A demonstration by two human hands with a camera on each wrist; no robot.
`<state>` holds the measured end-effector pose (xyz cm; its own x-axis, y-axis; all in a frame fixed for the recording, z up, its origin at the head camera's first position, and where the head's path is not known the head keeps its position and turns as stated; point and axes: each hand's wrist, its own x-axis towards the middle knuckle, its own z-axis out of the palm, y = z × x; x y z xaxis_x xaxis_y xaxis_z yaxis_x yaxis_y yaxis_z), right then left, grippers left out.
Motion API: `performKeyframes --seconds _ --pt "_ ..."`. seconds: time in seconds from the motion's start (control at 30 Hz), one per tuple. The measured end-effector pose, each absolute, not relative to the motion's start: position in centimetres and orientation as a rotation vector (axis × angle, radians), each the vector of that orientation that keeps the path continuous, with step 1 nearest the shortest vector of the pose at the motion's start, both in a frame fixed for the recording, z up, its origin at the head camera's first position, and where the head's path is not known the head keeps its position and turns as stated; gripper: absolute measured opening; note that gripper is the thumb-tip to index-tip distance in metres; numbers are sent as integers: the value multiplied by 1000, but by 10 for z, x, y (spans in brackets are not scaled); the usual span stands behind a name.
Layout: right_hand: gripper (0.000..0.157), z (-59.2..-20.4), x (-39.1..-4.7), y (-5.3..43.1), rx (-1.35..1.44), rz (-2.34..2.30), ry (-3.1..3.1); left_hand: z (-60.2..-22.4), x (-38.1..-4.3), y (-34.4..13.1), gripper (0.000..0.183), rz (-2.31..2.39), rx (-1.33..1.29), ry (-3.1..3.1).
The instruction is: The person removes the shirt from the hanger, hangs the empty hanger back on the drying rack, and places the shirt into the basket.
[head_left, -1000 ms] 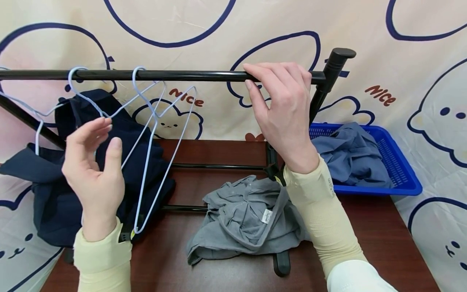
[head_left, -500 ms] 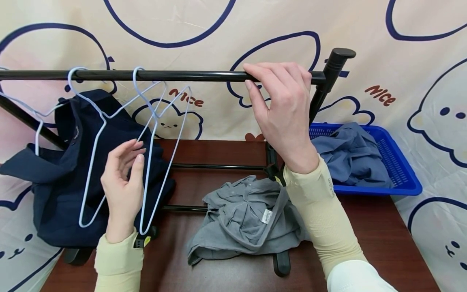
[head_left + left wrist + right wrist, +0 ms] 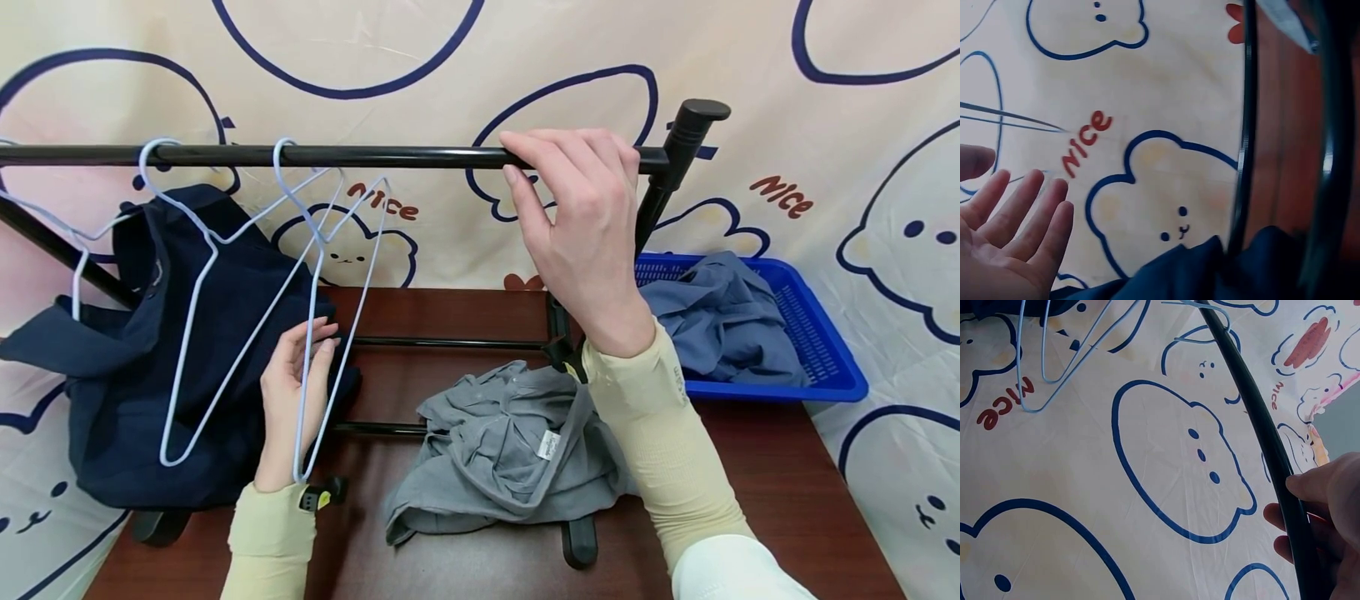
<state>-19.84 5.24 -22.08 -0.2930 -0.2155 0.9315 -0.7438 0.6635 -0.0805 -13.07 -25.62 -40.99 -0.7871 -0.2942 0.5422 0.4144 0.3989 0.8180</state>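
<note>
My right hand (image 3: 581,221) holds the black rail (image 3: 420,156) of a clothes rack close to its right end. In the right wrist view, its thumb and fingers wrap the rail. My left hand (image 3: 296,375) is lower, just behind the pale blue wire hanger (image 3: 320,242), whose wires cross in front of it. Its fingers are slightly bent and hold nothing; in the left wrist view the palm (image 3: 1004,250) shows. Whether the hand touches the hanger I cannot tell. A second pale blue hanger (image 3: 212,237) hangs to its left, in front of a navy garment (image 3: 225,308).
A crumpled grey garment (image 3: 487,442) with a white label lies on the brown table (image 3: 450,567) over the rack's lower bars. At the right a blue basket (image 3: 843,358) contains a blue-grey garment (image 3: 727,325). Behind everything hangs a cartoon-printed cloth (image 3: 420,50).
My left hand has moved right and down, from beside the left hanger to behind the right one. That hanger has swung slightly. My right hand has stayed on the rail.
</note>
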Motion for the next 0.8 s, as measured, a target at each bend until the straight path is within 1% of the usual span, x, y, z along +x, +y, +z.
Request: performKeyframes --seconds 0.17,0.3,0.57,0.8 --pt "31 -220 -199 52 767 629 -1833 -402 -124 -243 29 -1441 -62 -2092" --pt "31 -221 -199 52 770 621 -1834 -400 -119 -235 30 -1404 -87 -2191" --pt "32 -222 -199 56 799 607 -1822 -427 -127 -224 36 -1410 -210 -2366" --pt "44 -223 -195 61 866 576 -1838 -441 -123 -205 39 -1534 -343 -2441"
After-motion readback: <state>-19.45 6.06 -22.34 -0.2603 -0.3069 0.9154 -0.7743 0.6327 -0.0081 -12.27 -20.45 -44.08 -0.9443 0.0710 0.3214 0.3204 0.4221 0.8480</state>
